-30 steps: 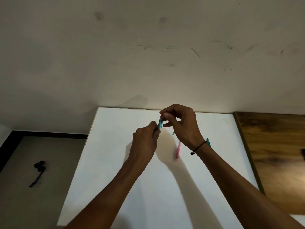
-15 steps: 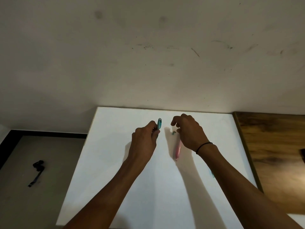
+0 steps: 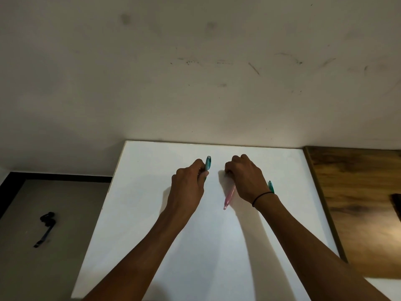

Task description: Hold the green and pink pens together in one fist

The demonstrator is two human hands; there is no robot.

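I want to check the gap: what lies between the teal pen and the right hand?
In the head view, only bare white table separates the teal pen from the right hand.

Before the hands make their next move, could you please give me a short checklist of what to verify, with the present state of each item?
1. Left hand grips the teal pen, whose end sticks out above the fingers: ok.
2. Right hand has its fingers curled down at the table; whether it pinches anything: cannot tell.
3. Pink pen lies flat on the table, partly under the right hand: ok.
4. A second teal piece shows behind the right wrist; what it is: cannot tell.
5. The two hands are apart, not touching: ok.
6. Pens lie well inside the table's edges: ok.
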